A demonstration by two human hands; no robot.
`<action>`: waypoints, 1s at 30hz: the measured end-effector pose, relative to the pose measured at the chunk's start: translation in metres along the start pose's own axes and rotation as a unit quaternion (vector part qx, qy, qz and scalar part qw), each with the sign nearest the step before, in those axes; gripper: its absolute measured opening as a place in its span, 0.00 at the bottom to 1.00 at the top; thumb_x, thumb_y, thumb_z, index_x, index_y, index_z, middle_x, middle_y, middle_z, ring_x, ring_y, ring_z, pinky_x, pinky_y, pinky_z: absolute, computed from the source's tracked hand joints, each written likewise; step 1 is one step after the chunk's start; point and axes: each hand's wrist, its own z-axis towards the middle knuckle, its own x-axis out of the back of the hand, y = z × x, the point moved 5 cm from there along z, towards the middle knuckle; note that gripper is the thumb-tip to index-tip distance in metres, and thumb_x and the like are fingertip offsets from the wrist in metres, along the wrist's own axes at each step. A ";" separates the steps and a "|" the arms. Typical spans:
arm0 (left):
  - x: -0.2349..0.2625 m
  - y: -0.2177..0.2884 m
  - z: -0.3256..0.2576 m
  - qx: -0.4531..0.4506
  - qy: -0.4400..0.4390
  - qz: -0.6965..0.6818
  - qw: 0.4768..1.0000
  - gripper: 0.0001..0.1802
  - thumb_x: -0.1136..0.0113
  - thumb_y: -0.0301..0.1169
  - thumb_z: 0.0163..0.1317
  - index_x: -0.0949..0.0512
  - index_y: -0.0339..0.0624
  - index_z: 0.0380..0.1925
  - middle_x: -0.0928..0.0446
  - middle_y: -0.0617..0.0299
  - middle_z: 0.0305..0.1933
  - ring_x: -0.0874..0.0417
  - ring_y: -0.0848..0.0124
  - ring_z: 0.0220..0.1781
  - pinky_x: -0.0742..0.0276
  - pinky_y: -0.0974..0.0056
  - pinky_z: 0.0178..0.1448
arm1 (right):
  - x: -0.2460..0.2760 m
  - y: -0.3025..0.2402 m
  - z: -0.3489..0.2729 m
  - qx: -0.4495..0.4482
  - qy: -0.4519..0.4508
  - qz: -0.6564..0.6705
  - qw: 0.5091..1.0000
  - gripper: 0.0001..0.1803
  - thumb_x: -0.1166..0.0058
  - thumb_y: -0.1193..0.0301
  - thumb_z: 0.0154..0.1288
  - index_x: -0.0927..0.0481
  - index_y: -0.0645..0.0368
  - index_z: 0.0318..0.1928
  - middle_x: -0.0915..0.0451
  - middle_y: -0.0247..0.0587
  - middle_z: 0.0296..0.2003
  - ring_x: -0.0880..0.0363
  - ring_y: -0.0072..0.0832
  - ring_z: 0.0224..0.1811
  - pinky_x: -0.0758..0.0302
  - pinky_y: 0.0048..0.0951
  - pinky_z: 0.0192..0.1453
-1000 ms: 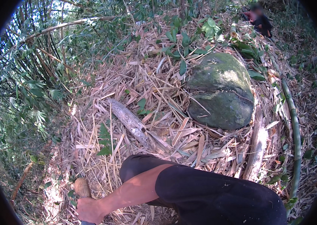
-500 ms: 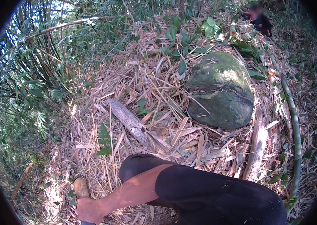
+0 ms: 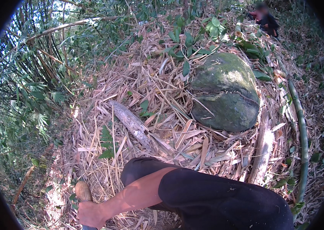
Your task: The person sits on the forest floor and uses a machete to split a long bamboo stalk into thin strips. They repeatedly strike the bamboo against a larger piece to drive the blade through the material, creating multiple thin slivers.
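My right hand [image 3: 92, 214] is closed around the rounded wooden handle [image 3: 82, 191] of a knife, low at the left of the view. The handle's end points away from me. Below the fist a small piece of grey metal [image 3: 89, 227] shows; the rest of the blade is cut off by the lower edge. My bare forearm comes out of a dark sleeve [image 3: 223, 199] and crosses in front of my dark-clothed knee [image 3: 141, 168]. Dry bamboo leaves [image 3: 104, 176] and a few green sprigs lie about the fist. My left hand does not show.
A large mossy rock [image 3: 227, 92] with a crack across it sits ahead. A weathered log piece [image 3: 135, 126] lies left of it, another log [image 3: 262, 149] and a long green bamboo pole [image 3: 301, 130] to its right. Bamboo clumps [image 3: 51, 65] stand left. Another person [image 3: 267, 23] crouches far right.
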 end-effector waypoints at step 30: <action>-0.003 0.002 -0.001 0.011 -0.002 0.000 1.000 0.44 0.69 0.57 0.73 0.57 0.35 0.75 0.54 0.39 0.79 0.53 0.49 0.81 0.59 0.49 0.81 | -0.005 0.001 0.004 -0.011 -0.021 -0.009 1.000 0.16 0.34 0.58 0.34 0.13 0.51 0.26 0.14 0.38 0.28 0.14 0.36 0.33 0.21 0.37 0.39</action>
